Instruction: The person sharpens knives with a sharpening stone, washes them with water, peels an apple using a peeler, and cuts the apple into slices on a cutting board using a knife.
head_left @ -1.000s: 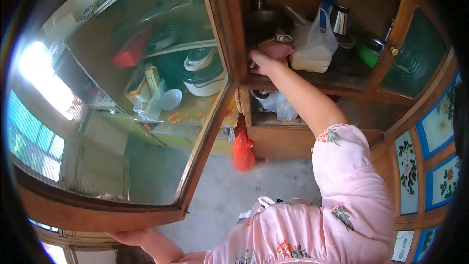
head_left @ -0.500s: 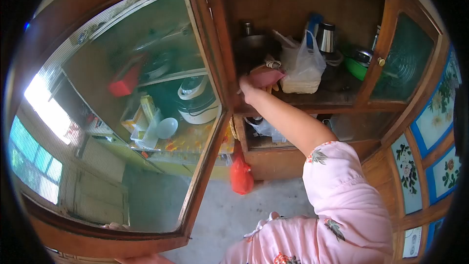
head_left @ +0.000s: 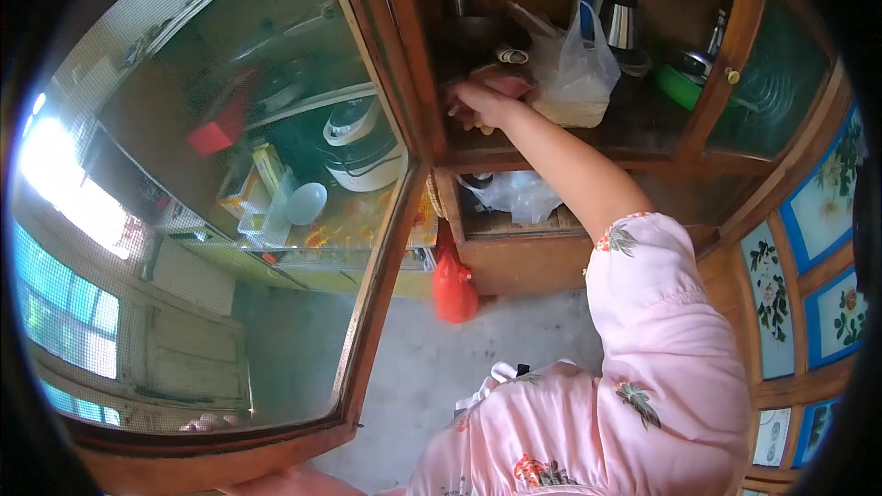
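My right hand [head_left: 476,105] reaches into the upper compartment of a wooden cabinet [head_left: 551,165], at its left end. Its fingers are curled beside a pink item [head_left: 511,84]; small yellowish pieces show just under them, and what they grip is too small to make out. At the bottom left, my left hand [head_left: 280,481] grips the lower edge of the open glass door [head_left: 220,473], its fingertips faintly visible through the pane. To the right of my right hand stands a white plastic bag [head_left: 588,69] on a pale block-like stack [head_left: 574,112].
Behind are a dark pan [head_left: 473,35], a steel cup [head_left: 622,23] and a green bowl [head_left: 678,87]. A red bag [head_left: 454,289] hangs below the cabinet's left end. Through the door show a white rice cooker [head_left: 360,152] and a white bowl [head_left: 307,203].
The view has dipped and risen again. My right hand has turned and moved slightly right from the cabinet's left post, its fingers now curled. My left hand stays at the door edge.
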Motion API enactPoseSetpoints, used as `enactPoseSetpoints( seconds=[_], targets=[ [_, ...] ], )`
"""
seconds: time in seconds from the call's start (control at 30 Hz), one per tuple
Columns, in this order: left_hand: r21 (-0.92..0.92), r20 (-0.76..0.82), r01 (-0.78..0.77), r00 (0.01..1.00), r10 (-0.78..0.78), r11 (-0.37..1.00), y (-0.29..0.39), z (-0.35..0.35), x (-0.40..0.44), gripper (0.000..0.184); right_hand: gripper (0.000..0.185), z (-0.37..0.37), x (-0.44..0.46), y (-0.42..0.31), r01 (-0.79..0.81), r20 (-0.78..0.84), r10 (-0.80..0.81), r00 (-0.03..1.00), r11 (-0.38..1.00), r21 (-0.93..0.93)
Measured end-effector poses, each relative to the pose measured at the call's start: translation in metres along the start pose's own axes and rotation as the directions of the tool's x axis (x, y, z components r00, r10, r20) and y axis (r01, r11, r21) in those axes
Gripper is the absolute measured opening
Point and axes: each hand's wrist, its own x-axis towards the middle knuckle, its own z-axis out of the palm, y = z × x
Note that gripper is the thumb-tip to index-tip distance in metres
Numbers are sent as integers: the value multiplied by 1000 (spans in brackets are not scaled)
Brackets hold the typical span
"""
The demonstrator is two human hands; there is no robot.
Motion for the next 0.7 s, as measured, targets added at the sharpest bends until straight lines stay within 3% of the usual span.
enactPoseSetpoints(
  seconds=[0.1,0.17,0.27,0.3,0.5,0.57,0.67,0.7],
  targets=[
    [-224,-82,266,953,-290,937,38,25,9,60,13,4,27,13,-1,49,-11,999,970,244],
    [-416,-166,388,857,-488,823,55,40,11,60,18,13,17,-2,-54,20,51,999,972,229],
    [-98,-104,275,953,-284,957,44,37,2,62,27,18,45,0,-173,-99,218,971,925,338],
    [-79,-104,238,964,-245,968,43,39,0,61,30,17,57,3,-207,-113,263,958,909,361],
    [-244,-127,295,935,-332,924,64,52,8,56,44,20,93,5,-384,-39,413,910,874,299],
    [-271,-128,320,923,-363,908,66,55,9,54,45,30,5,-41,-363,28,370,929,893,267],
    [-272,-96,294,939,-330,916,58,47,6,54,72,29,28,-28,-392,53,410,910,814,428],
    [-280,-97,284,942,-322,917,57,47,7,54,70,29,59,-8,-335,-139,437,889,826,453]
  ],
)
